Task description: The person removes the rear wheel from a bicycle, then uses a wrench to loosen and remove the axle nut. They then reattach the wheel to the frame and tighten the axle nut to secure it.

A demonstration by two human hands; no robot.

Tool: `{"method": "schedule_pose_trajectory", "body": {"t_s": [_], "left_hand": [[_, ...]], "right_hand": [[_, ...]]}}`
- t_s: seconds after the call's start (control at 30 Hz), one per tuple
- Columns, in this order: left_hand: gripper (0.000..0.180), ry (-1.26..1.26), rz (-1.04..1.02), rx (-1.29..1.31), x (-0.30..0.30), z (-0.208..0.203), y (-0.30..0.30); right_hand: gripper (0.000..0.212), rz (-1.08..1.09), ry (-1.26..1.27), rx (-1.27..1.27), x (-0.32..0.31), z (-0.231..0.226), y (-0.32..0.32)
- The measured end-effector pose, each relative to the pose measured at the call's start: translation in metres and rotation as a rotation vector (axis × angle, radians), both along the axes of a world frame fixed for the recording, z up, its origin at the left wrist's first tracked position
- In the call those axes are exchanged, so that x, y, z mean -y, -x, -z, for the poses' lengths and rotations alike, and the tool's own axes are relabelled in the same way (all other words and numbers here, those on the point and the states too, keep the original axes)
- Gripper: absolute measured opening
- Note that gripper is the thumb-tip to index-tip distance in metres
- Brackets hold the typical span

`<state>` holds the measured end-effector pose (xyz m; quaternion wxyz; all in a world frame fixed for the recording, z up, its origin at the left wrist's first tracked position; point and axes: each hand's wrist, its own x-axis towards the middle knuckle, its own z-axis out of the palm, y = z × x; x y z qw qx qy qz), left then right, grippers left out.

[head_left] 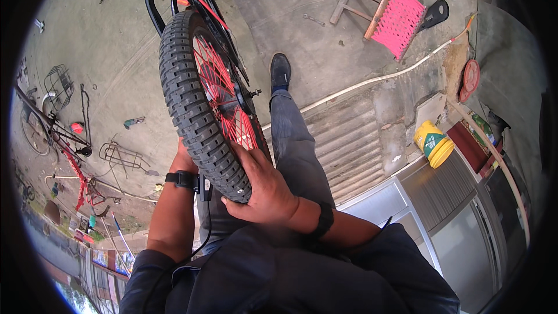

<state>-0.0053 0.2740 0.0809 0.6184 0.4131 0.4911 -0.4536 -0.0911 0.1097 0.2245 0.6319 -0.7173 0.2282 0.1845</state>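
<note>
A bicycle wheel with a chunky black tire (195, 102) and red spokes (221, 96) tilts up in front of me, its near end close to my lap. My right hand (266, 191) is wrapped round the near end of the tire, thumb on the tread and fingers over the sidewall by the spokes. At the tire's left side is my left hand (185, 158), its fingers hidden behind the rubber. The wheel sits in a black bicycle frame (152, 0) with a red cable, and an axle end (254, 93) sticks out on the right.
A pink woven stool (398, 18) lies tipped over at the far right. Wrenches (314, 20) are scattered on the concrete. A pale hose (372, 81) crosses the floor, near a yellow bucket (434, 144). Wire baskets (121, 157) and a red bike frame (78, 171) lie left.
</note>
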Motion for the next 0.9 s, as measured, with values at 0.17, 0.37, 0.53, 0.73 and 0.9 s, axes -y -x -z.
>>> {"method": "schedule_pose_trajectory", "body": {"t_s": [0.17,0.37,0.53,0.73,0.9], "left_hand": [[0.025,0.164,0.035,0.029,-0.01,-0.011,0.02],[0.026,0.154,-0.039,-0.078,-0.022,0.001,0.044],[0.032,0.121,0.003,-0.038,-0.035,0.011,0.07],[0.032,0.484,-0.045,0.165,-0.008,-0.008,0.094],[0.019,0.023,-0.054,0.15,0.041,-0.064,0.102]], "right_hand": [[0.095,0.013,0.009,0.014,-0.001,0.001,0.011],[0.095,0.013,0.006,0.023,0.003,-0.001,0.022],[0.094,-0.02,-0.057,-0.021,0.02,-0.011,0.033],[0.095,-0.114,-0.018,0.104,0.054,-0.024,0.046],[0.102,-0.189,0.011,0.119,0.064,-0.036,0.054]]}}
